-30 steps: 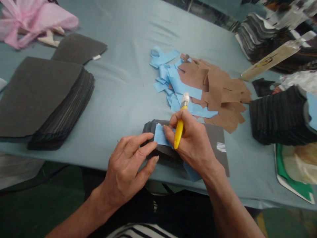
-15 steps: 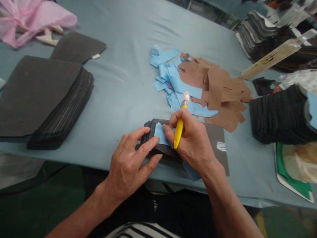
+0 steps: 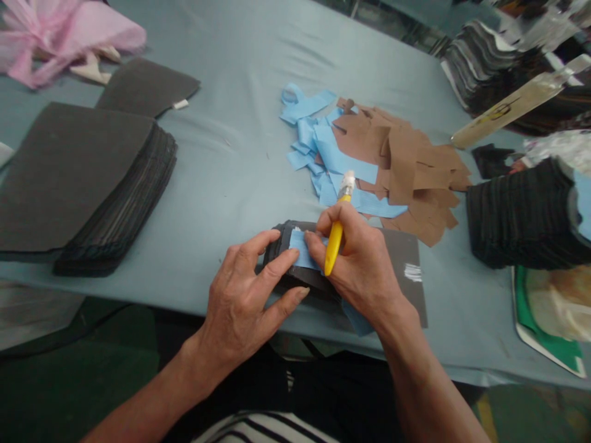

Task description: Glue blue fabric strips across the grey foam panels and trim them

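My left hand [image 3: 244, 295] lies with its fingers spread over the left end of a small stack of dark pieces [image 3: 314, 280]. Its index fingertip touches a light blue strip [image 3: 302, 249] on top of that stack. My right hand [image 3: 360, 255] is closed around a yellow-handled brush [image 3: 335, 243], whose metal collar and white tip point away from me. The thumb and fingertips of this hand also press on the blue strip. Beneath the right hand a flat dark grey piece [image 3: 401, 246] with white scribbled marks sticks out to the right.
Loose blue strips [image 3: 341, 160] and brown pieces [image 3: 415, 166] are heaped beyond my hands. A tall pile of dark grey pieces [image 3: 92, 172] stands left, another dark stack [image 3: 517, 212] right. A clear tube-like object [image 3: 508, 107] and a pink cloth [image 3: 92, 27] lie farther back.
My left hand has shifted very slightly to the right along the blue strip. The right hand keeps its hold on the brush, nearly still.
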Demonstrator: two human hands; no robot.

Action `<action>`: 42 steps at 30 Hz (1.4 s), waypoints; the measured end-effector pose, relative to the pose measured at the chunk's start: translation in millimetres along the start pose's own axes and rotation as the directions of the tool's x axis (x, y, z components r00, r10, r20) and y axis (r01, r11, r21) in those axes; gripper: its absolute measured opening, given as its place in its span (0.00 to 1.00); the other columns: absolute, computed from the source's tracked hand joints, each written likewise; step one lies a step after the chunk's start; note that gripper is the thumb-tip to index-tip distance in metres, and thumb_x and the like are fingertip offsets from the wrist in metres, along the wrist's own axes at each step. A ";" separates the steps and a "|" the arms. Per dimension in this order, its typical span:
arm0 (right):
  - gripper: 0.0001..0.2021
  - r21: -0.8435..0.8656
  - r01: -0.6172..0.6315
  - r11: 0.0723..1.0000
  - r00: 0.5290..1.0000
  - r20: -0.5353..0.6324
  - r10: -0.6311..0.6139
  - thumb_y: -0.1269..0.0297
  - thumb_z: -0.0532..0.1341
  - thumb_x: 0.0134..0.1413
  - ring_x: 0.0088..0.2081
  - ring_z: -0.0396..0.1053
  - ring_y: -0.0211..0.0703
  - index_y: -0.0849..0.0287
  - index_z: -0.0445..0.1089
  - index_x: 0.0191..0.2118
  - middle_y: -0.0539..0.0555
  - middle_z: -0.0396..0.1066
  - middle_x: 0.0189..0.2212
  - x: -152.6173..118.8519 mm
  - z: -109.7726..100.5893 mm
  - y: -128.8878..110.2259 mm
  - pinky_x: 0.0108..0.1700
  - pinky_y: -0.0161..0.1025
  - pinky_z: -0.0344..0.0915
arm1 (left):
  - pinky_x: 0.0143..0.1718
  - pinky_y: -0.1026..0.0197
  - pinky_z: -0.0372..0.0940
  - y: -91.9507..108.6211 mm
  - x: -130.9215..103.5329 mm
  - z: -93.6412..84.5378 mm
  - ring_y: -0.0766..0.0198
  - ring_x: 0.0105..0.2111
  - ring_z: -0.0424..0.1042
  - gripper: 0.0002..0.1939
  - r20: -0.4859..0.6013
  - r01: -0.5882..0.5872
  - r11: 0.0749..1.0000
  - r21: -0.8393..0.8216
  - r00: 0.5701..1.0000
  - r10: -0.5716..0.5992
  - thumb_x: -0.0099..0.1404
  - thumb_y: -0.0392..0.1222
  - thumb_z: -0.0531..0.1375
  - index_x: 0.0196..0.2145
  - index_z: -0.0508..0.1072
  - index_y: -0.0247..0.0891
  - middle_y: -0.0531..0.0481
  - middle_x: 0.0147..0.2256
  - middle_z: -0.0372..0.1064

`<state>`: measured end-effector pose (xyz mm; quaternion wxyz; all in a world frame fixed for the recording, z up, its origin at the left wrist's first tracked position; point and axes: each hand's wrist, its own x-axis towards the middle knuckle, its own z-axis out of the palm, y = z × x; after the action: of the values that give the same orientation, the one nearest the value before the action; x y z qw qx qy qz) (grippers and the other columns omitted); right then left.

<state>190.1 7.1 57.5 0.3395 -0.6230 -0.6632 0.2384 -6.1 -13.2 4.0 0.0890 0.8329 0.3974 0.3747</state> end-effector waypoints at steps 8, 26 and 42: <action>0.07 -0.001 0.004 1.000 1.000 0.003 -0.004 0.65 0.63 0.58 0.24 0.58 0.36 0.52 0.62 0.36 0.42 0.61 0.25 1.4 -1.2 -0.8 0.30 0.35 0.56 | 0.55 0.43 0.71 -1.9 1.6 2.2 0.44 0.54 0.71 0.20 0.009 0.007 1.000 -0.011 1.000 -0.006 0.75 0.47 0.62 0.60 0.72 0.37 0.31 0.62 0.66; 0.07 -0.007 0.004 1.000 1.000 -0.006 -0.004 0.66 0.62 0.57 0.24 0.58 0.36 0.52 0.62 0.36 0.42 0.61 0.24 1.4 1.6 -1.0 0.30 0.35 0.57 | 0.59 0.42 0.70 -5.0 1.5 3.2 0.45 0.58 0.70 0.20 0.030 0.012 0.999 -0.051 0.999 -0.010 0.75 0.43 0.63 0.61 0.71 0.37 0.32 0.63 0.65; 0.07 -0.001 -0.022 1.000 1.000 -0.009 0.022 0.66 0.62 0.57 0.24 0.59 0.37 0.51 0.61 0.36 0.42 0.62 0.25 0.7 0.8 -2.6 0.30 0.36 0.57 | 0.60 0.40 0.69 -7.9 3.9 3.9 0.43 0.60 0.69 0.20 0.038 0.020 0.997 -0.074 0.999 -0.018 0.75 0.42 0.63 0.61 0.72 0.37 0.31 0.64 0.65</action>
<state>187.8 7.7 59.0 0.3394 -0.6316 -0.6547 0.2392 -6.5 -4.5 -0.1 0.1308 0.8321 0.3894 0.3725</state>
